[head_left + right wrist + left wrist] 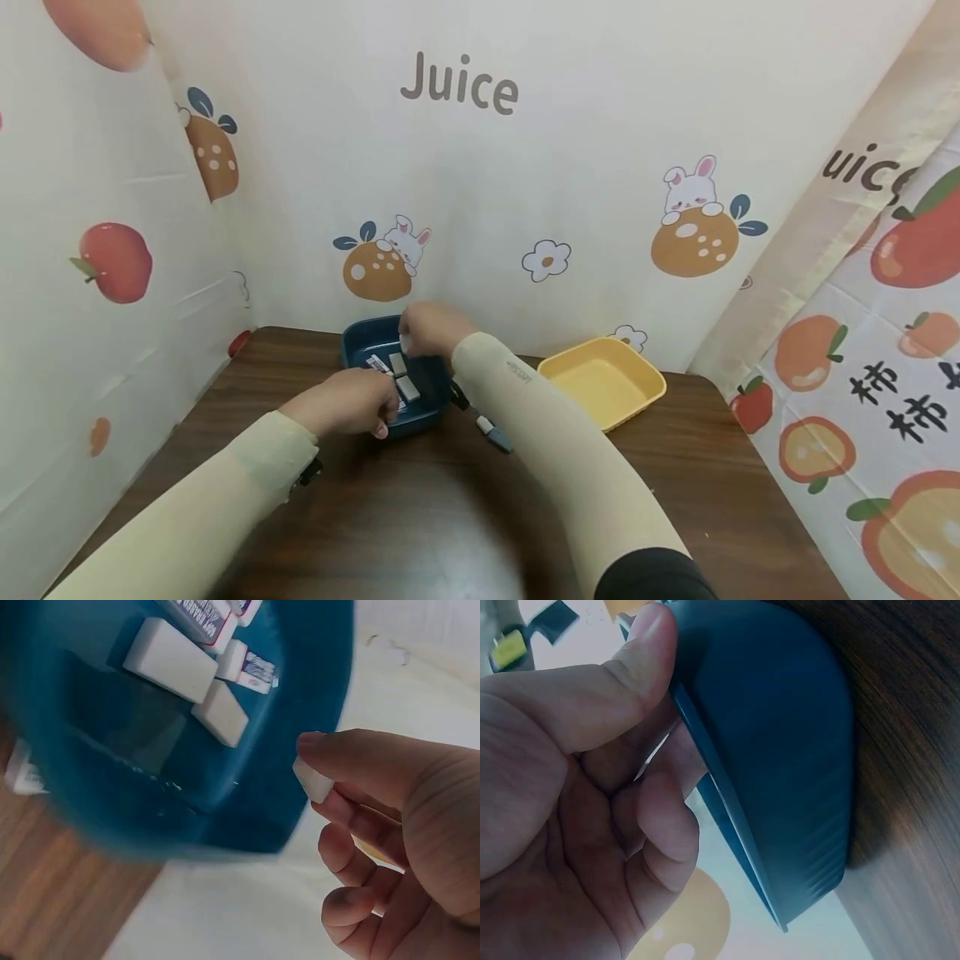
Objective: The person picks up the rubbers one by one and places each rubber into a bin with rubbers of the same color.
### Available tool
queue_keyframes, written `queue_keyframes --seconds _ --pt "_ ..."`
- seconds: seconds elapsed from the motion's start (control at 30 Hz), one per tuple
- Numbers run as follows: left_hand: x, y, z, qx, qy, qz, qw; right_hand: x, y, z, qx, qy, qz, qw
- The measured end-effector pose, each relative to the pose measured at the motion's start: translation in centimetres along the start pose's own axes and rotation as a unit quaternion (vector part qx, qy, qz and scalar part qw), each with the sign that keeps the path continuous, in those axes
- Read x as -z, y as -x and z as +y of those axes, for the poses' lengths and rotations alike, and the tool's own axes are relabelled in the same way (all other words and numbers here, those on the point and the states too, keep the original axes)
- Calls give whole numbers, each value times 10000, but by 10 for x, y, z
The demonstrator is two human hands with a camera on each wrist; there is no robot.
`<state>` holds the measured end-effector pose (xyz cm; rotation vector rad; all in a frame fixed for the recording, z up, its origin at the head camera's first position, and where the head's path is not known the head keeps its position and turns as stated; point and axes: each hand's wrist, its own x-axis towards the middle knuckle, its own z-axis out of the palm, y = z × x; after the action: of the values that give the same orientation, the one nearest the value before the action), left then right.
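Observation:
A dark blue plastic basin point(362, 335) stands on the table, with several white erasers point(171, 660) inside, some in printed sleeves. My left hand point(341, 400) grips the basin's near-left rim. In the left wrist view its thumb lies against the outer wall point(780, 735) and the fingers reach over the rim. At the basin's far side is my right hand point(435, 327). It pinches a small white eraser point(312, 782) between thumb and forefinger, just by the rim in the right wrist view; the other fingers are loosely curled.
Right of the basin, a white and blue-grey eraser point(495, 435) lies on the brown wooden table point(420, 517), beside a dark item partly hidden by the right forearm. A yellow basin point(603, 387) stands farther right. Printed cloth point(480, 167) hangs behind and at both sides.

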<state>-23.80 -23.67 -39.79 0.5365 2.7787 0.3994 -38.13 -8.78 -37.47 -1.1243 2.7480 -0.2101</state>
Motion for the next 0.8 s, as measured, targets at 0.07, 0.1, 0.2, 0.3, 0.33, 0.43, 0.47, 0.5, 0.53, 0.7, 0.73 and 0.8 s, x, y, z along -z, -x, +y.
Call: queue_keyframes --seconds 0.07,0.1,0.2,0.3,0.33,0.43,0.47,0.5,0.53,0.7,0.73,0.8 --pt "-1 -1 1 -15 -2 11 10000 -5 -9 0 -50 178 -23 9998" --pt "-1 -1 2 -21 6 9 10000 -8 -13 1 -101 269 -78 9996" --pt "-2 -1 2 -36 23 5 10000 -14 -25 3 -150 537 -261 9981" --pt "-3 -1 1 -63 25 7 10000 -21 -35 6 -179 712 -437 9963" --pt "-2 -1 0 -64 25 14 10000 -23 -38 7 -170 730 -462 9961" --pt "-2 0 -1 -49 55 30 10000 -28 -47 9 -252 797 -500 9952" --pt "-1 0 0 -32 70 28 10000 -30 -49 10 -290 803 -492 9951" --pt "-1 0 0 -14 86 22 10000 -31 -50 11 -325 804 -484 9951" --pt "0 0 1 -5 91 23 10000 -31 -51 12 -366 792 -477 9950" --pt "1 0 4 35 130 -6 9999 -29 -46 12 -401 775 -477 9950" --pt "1 0 4 44 125 -11 9999 -27 -44 11 -379 744 -477 9954" --pt "1 0 3 61 89 -13 9999 -22 -37 10 -307 614 -472 9965"
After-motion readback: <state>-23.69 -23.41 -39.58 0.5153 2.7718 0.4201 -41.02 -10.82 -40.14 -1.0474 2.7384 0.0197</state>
